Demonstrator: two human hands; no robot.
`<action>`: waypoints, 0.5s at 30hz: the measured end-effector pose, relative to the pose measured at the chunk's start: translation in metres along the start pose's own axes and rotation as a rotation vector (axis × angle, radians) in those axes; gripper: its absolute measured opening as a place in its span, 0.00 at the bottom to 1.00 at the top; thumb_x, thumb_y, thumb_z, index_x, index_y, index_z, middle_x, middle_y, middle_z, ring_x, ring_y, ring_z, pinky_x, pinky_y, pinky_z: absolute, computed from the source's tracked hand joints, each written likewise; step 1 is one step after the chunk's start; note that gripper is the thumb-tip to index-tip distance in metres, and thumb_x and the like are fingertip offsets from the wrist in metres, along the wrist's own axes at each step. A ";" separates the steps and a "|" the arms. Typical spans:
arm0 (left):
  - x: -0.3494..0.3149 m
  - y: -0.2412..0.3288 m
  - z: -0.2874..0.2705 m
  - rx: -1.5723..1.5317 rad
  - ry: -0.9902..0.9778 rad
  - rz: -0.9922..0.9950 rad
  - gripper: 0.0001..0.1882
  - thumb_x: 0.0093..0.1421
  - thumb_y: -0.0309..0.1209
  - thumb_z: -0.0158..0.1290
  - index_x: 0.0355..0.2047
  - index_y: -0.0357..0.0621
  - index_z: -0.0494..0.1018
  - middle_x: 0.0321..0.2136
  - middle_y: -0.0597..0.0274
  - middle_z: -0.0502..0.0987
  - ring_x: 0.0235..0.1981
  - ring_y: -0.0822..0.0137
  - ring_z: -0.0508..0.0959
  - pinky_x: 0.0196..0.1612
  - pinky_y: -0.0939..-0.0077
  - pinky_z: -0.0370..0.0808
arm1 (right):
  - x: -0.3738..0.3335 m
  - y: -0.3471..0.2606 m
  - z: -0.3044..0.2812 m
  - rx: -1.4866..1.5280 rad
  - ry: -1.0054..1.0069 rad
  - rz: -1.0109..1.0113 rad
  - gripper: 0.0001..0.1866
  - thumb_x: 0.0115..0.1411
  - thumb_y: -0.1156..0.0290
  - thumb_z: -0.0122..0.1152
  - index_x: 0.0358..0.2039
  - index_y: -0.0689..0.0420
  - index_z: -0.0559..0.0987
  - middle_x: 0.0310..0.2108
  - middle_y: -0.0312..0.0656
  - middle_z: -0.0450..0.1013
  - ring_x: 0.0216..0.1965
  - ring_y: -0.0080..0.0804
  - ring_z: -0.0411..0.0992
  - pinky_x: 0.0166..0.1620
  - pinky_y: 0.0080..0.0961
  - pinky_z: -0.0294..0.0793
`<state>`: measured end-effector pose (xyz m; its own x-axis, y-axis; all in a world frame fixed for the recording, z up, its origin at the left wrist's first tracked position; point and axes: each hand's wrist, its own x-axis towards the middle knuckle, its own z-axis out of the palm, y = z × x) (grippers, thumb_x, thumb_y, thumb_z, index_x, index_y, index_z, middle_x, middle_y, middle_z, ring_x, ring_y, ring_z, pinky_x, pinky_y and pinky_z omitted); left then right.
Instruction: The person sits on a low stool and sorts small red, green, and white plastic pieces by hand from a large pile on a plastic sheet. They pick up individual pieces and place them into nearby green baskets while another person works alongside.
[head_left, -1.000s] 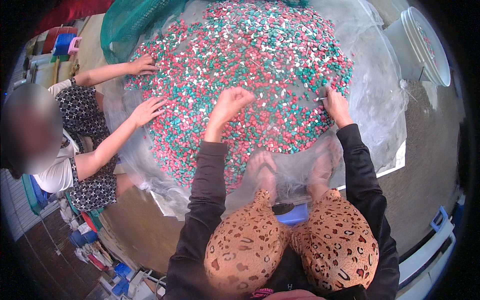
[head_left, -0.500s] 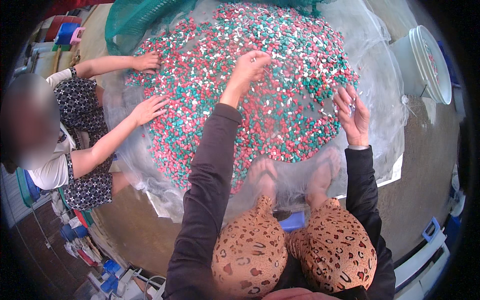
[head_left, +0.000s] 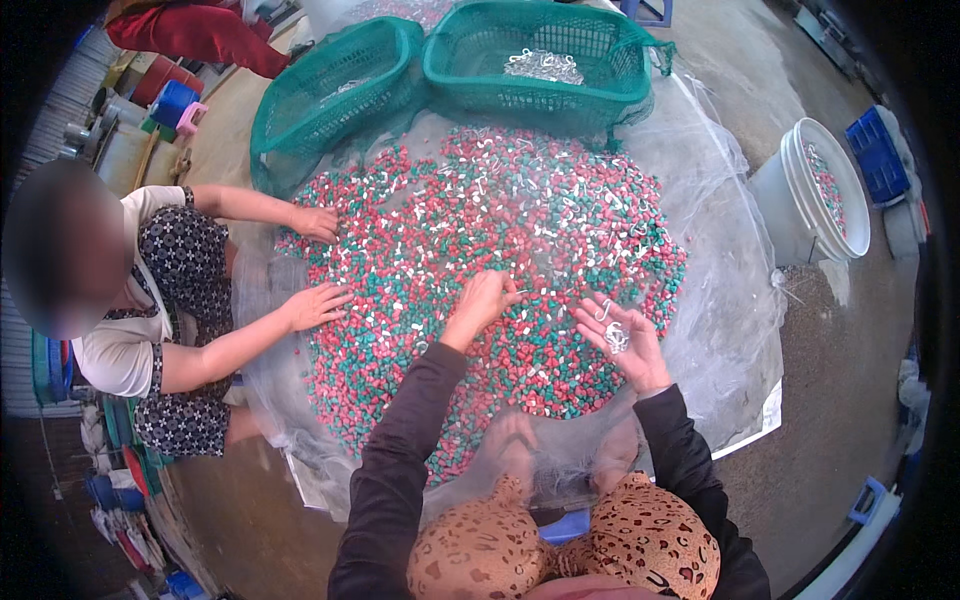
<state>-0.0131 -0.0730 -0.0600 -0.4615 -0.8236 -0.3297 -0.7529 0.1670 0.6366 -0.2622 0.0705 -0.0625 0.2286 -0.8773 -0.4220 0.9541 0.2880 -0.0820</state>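
Small informal workshop, worked at floor level

You are in what looks like a small workshop or work yard; whether it is roofed cannot be told. Your worktop is a translucent sheet [head_left: 715,235] spread over a concrete-looking floor [head_left: 815,335], bearing a wide heap of small red and green pieces [head_left: 410,300]. Green baskets [head_left: 455,85], one holding white hooks [head_left: 545,66], stand beyond it; a white bucket [head_left: 782,205] and a blue crate [head_left: 877,155] stand to your right. At your left a co-worker [head_left: 122,350] sits by the same heap, with corrugated sheeting [head_left: 35,375] and assorted containers [head_left: 172,107] behind.
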 end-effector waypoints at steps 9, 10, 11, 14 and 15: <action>-0.054 0.103 0.022 0.335 -0.170 0.473 0.23 0.44 0.28 0.64 0.43 0.43 0.72 0.45 0.46 0.67 0.47 0.42 0.70 0.50 0.55 0.70 | 0.008 0.057 0.006 0.335 -0.267 0.377 0.33 0.68 0.46 0.38 0.61 0.61 0.61 0.59 0.53 0.63 0.62 0.45 0.61 0.62 0.53 0.60; -0.062 0.114 0.016 0.373 0.026 0.565 0.26 0.44 0.28 0.64 0.45 0.44 0.71 0.48 0.47 0.67 0.50 0.43 0.69 0.51 0.55 0.69 | 0.010 0.060 0.020 -0.045 -0.089 0.059 0.32 0.68 0.47 0.38 0.60 0.62 0.63 0.57 0.51 0.66 0.59 0.41 0.64 0.60 0.48 0.63; -0.066 0.125 0.009 0.430 0.112 0.581 0.28 0.43 0.28 0.65 0.48 0.44 0.70 0.50 0.48 0.67 0.53 0.45 0.68 0.53 0.55 0.68 | 0.011 0.060 0.040 -0.415 0.072 -0.166 0.30 0.68 0.49 0.38 0.58 0.62 0.65 0.54 0.49 0.68 0.56 0.38 0.67 0.58 0.43 0.67; -0.063 0.127 -0.046 0.001 0.496 0.597 0.27 0.46 0.25 0.63 0.49 0.46 0.71 0.51 0.50 0.67 0.53 0.50 0.68 0.55 0.58 0.66 | 0.056 -0.008 0.128 -1.622 -0.350 -0.742 0.30 0.70 0.52 0.35 0.57 0.68 0.65 0.53 0.51 0.69 0.57 0.39 0.68 0.58 0.37 0.69; -0.068 0.121 -0.065 0.018 0.593 0.532 0.24 0.49 0.23 0.61 0.49 0.46 0.72 0.50 0.50 0.68 0.51 0.50 0.69 0.55 0.58 0.66 | 0.093 -0.030 0.162 -1.180 -0.377 -0.588 0.33 0.70 0.51 0.30 0.57 0.69 0.65 0.53 0.54 0.70 0.60 0.40 0.65 0.60 0.38 0.66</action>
<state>-0.0426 -0.0322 0.0850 -0.4383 -0.7814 0.4442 -0.5118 0.6232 0.5914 -0.2378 -0.0816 0.0471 0.0701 -0.9782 0.1954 0.2413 -0.1734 -0.9548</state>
